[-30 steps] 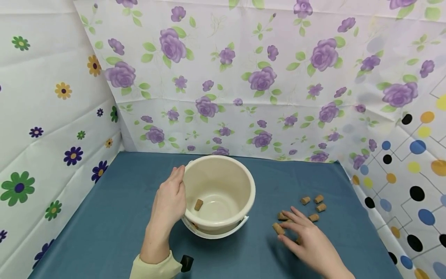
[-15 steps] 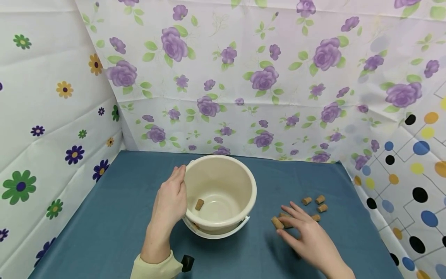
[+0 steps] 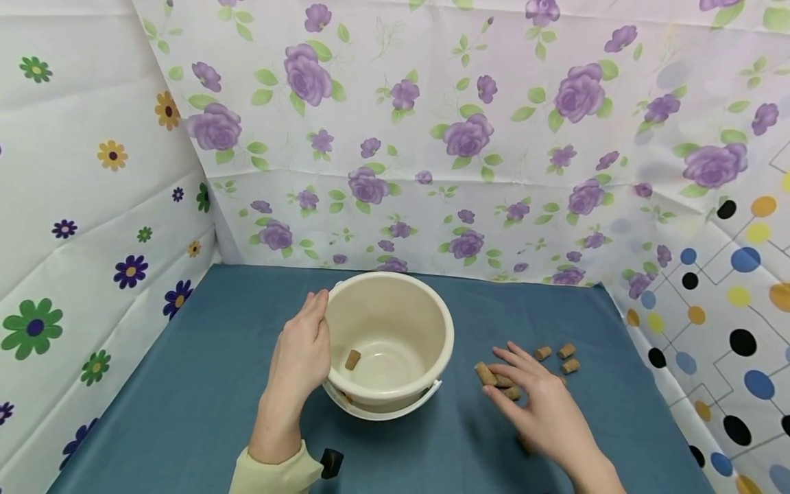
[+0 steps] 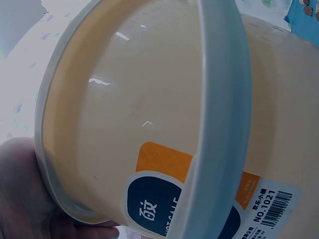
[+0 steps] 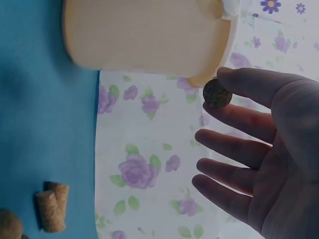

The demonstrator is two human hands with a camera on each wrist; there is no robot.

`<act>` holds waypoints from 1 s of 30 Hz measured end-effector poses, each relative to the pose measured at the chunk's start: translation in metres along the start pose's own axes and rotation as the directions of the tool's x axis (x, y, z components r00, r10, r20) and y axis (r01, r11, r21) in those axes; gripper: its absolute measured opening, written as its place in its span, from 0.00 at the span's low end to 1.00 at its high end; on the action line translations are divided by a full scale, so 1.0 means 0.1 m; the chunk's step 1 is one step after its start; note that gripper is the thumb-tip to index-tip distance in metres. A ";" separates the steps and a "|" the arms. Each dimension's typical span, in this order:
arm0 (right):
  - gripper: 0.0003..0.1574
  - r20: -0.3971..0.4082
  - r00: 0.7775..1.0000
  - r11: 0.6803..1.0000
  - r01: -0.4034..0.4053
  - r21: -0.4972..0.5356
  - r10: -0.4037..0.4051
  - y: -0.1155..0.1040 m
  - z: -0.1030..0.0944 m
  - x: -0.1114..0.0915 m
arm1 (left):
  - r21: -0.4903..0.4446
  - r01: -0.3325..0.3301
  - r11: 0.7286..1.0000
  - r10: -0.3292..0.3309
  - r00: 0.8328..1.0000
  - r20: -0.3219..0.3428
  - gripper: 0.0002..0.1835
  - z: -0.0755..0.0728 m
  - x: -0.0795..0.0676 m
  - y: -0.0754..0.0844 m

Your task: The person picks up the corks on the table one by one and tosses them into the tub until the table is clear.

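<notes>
A cream plastic bucket (image 3: pixel 432 322) stands on the blue cloth in the head view, with one cork (image 3: pixel 352 359) lying inside. My left hand (image 3: pixel 300 353) holds the bucket's left rim; in the left wrist view, its fingers partly disappear behind that rim. Right of the bucket, my right hand (image 3: pixel 546 405) pinches a cork (image 3: pixel 485 374) between thumb and index finger. The right wrist view shows this cork (image 5: pixel 217 93) end-on, the other fingers spread. Loose corks (image 3: pixel 511 393) lie just beyond and below the hand, some partly covered by it.
Several more corks (image 3: pixel 566 350) lie on the blue cloth (image 3: pixel 185 398) behind the right hand. The bucket's white handle (image 3: pixel 395 414) hangs down at its front. Flower-patterned sheets (image 3: pixel 395 137) rise behind and left, a dotted one (image 3: pixel 734 329) at right.
The right hand has taken hold of a cork and moved it slightly up and left, off the pile. The left hand and bucket have stayed in place.
</notes>
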State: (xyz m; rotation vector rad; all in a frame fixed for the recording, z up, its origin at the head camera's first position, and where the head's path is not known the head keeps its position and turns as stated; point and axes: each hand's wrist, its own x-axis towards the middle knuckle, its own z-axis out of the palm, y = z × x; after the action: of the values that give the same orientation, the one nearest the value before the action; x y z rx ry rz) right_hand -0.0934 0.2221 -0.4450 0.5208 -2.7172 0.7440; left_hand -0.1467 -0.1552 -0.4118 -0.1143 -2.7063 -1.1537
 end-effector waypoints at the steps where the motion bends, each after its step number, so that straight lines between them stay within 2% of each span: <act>1: 0.22 -0.014 1.000 1.000 0.007 0.007 -0.007 -0.01 0.00 0.01 | 0.000 0.002 1.000 -0.002 1.000 0.001 0.27 0.00 0.00 0.00; 6: 0.23 -0.061 0.998 0.999 0.025 0.026 -0.024 -0.06 -0.02 0.06 | -0.009 -0.006 1.000 0.006 1.000 -0.007 0.27 0.00 0.00 -0.01; 11: 0.24 -0.066 0.998 0.998 0.003 0.057 0.001 -0.11 -0.02 0.07 | -0.007 -0.014 1.000 0.014 1.000 -0.009 0.27 0.02 0.00 -0.03; 30: 0.25 -0.173 0.982 0.997 0.071 0.001 -0.070 -0.16 -0.01 0.19 | -0.005 -0.017 1.000 0.017 1.000 -0.009 0.27 -0.01 0.00 -0.01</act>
State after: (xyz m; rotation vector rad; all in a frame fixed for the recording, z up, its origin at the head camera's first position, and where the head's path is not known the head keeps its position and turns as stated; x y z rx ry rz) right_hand -0.1033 0.2048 -0.4303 0.5250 -2.5234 0.7442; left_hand -0.1470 -0.1564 -0.4114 -0.1328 -2.6895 -1.1533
